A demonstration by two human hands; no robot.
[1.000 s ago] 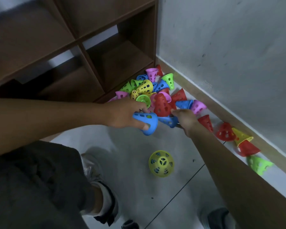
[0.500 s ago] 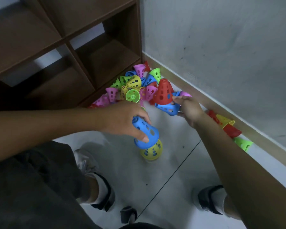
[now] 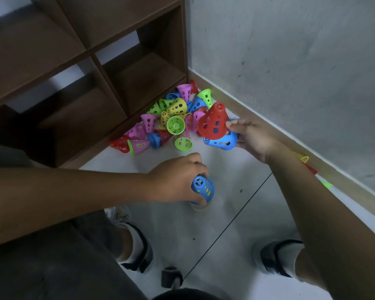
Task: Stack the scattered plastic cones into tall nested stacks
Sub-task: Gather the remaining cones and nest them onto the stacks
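A heap of perforated plastic cones [image 3: 173, 120] in pink, green, yellow, blue and red lies on the floor in the corner by the shelf. My left hand [image 3: 175, 180] grips a blue cone [image 3: 202, 189] that stands upright on the floor, nested over a yellow cone whose colour shows through the holes. My right hand [image 3: 250, 137] holds a red cone [image 3: 213, 122] stacked on another blue cone [image 3: 222, 141], lifted just right of the heap.
A dark wooden shelf unit [image 3: 108, 68] stands behind the heap. A grey wall with a wooden skirting board [image 3: 279, 135] runs along the right. A few more cones [image 3: 307, 164] lie along the skirting. My feet [image 3: 275, 258] are on the tiled floor below.
My left hand has pushed the blue cone down fully over the yellow cone on the floor. My right hand still holds the red and blue cones near the heap.
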